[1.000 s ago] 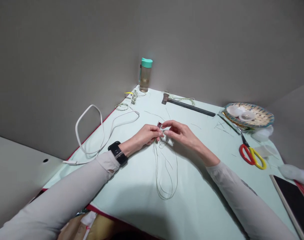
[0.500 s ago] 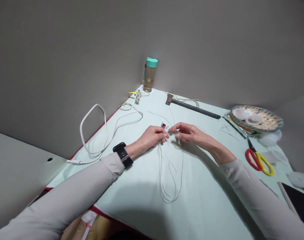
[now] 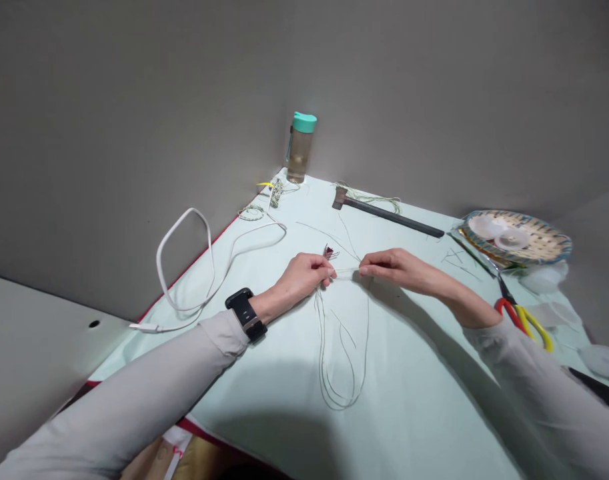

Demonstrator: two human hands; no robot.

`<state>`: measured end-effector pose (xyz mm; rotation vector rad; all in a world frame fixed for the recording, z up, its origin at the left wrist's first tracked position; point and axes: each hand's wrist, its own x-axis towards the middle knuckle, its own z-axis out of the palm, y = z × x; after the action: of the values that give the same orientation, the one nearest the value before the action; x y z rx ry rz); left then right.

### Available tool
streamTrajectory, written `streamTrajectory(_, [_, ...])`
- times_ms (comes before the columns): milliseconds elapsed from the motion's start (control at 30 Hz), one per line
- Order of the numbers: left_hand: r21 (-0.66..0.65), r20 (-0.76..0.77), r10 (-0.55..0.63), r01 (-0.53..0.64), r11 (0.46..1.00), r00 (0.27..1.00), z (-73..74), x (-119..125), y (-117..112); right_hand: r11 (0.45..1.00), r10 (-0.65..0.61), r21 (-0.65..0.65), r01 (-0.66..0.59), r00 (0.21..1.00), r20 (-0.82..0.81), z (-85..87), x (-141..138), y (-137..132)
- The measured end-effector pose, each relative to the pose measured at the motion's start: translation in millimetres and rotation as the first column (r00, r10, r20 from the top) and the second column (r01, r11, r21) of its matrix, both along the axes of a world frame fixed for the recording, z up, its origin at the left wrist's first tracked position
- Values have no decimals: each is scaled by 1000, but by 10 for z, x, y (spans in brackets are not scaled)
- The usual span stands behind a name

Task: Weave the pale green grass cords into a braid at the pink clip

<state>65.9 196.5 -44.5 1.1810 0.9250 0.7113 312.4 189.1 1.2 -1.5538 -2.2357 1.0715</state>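
Thin pale green cord [image 3: 346, 269] runs short and straight between my two hands above the table. My left hand [image 3: 310, 269], with a black watch at the wrist, pinches one end of that stretch. Thumb and fingers of my right hand [image 3: 388, 265] are closed on the other end. Just behind my left fingertips is a small clip with a dark red part [image 3: 329, 253]; whether it is tied to the cord I cannot tell. Long loops of the cord [image 3: 342, 407] hang down toward me and lie on the table, and loose strands stretch away behind my hands.
A hammer [image 3: 391, 219] and a bottle with a teal lid [image 3: 300, 150] are at the back. At right are scissors with red and yellow handles [image 3: 531, 327], a woven basket [image 3: 547, 243] and plastic spools. A white cable [image 3: 234, 250] curls at left. Grey walls border the table.
My right hand has moved right, away from my left, and closed on the cord. The stretch between the hands is now straight. My left hand has stayed nearly still.
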Motion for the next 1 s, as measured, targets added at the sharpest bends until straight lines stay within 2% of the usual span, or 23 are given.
streamTrajectory(133, [-26,16,22,-22,999,1000,12,5,8,964,10,262,-44,992,129,232,96,312])
streamTrajectory(233, [-58,57,79,-76,995,995,61,7,8,865,-37,500,-44,988,151,310,-86,540])
streamTrajectory(333, [-90,93,150,-142,986,984,111,-1,17,774,-78,633,-4,992,101,235,-332,684])
streamTrajectory(400, [-112,109,187,-175,978,976,135,-11,30,765,-65,644,13,996,56,123,-428,715])
streamTrajectory(467, [-135,117,209,-193,972,971,153,-19,44,779,-74,625,51,997,12,-5,-437,684])
streamTrajectory(600, [-168,126,224,-202,965,966,176,-21,58,813,-175,556,172,983,-50,-224,-325,444])
streamTrajectory(667, [-171,129,227,-203,964,965,181,-17,56,853,-140,500,146,989,-51,-307,-301,301])
streamTrajectory(767, [-169,127,229,-206,964,965,182,-11,52,909,-26,414,43,999,-46,-399,-344,173])
streamTrajectory(1000, [-142,94,228,-214,967,969,163,8,52,925,21,379,7,997,-68,-459,-423,238])
